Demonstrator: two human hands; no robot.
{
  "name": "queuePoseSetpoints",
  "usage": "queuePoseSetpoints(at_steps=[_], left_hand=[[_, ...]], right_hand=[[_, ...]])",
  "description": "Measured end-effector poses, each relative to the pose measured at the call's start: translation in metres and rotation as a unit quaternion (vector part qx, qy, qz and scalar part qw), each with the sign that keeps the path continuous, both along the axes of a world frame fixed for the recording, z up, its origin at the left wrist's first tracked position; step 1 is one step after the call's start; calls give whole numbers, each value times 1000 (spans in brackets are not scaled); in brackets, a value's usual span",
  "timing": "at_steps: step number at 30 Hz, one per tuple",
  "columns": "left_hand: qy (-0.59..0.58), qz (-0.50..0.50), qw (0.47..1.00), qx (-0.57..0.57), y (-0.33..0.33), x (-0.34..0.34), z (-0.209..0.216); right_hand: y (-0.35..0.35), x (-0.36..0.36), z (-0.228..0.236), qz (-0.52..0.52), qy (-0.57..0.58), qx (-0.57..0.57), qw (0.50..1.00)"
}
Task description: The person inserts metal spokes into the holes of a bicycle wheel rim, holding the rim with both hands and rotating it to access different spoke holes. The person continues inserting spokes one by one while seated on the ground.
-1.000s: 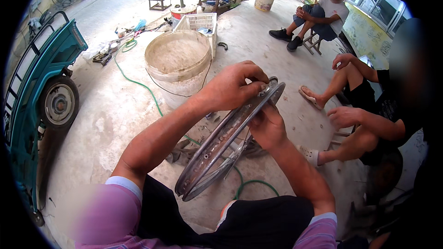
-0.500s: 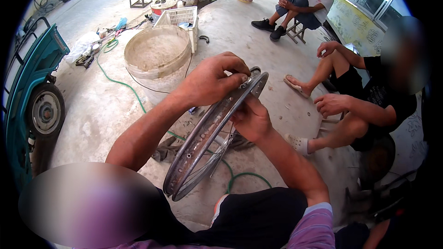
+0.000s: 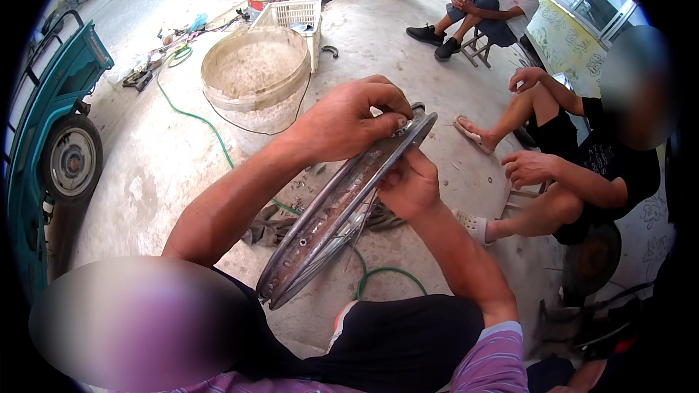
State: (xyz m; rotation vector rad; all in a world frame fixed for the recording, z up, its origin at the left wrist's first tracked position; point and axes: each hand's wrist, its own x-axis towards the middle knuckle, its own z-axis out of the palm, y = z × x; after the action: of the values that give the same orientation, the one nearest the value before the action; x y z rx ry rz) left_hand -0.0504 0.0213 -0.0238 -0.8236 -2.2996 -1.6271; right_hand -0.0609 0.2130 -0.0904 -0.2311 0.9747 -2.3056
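Observation:
A worn metal wheel rim [image 3: 304, 241] with rust-brown marks in its channel slants across the middle, its near end by my lap and its far end raised. Thin spokes [image 3: 348, 236] hang loosely on its inner side. At the raised end, my left hand [image 3: 357, 118] is closed in a pinch over the channel; what lies between thumb and finger is too small to make out. My right hand [image 3: 411, 185] is curled against the rim's inner side near the same spot, holding it, with some fingertips hidden behind the metal.
Beyond the rim stands a large dirty white bucket [image 3: 255, 76], a white crate [image 3: 309, 18] behind it. A green hose [image 3: 200, 127] runs over the concrete floor. Dark gloves or rags [image 3: 266, 233] lie beneath the rim. One person [image 3: 611, 138] sits close at right, another [image 3: 502, 11] farther back. A teal cart [image 3: 62, 94] stands left.
The rim's raised end and both hands have shifted slightly right in the picture. The background has also moved a little right and down. Both hands keep their places at the rim.

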Motion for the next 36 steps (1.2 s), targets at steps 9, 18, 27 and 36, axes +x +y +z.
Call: queuePoseSetpoints(at_steps=[9,18,27,36], left_hand=[[-3,19,1000,24,5,-4,-2],[5,44,999,12,1,-2,-6],[-2,16,1000,-4,-5,-6,-15],[-25,23,999,33,-13,-10,-18]], right_hand=[[3,-1,7,-7,11,12,1000],[-4,-3,2,-28,62,8,998],[24,-2,6,-121,287,281,908],[40,47,25,231,481,366,762]])
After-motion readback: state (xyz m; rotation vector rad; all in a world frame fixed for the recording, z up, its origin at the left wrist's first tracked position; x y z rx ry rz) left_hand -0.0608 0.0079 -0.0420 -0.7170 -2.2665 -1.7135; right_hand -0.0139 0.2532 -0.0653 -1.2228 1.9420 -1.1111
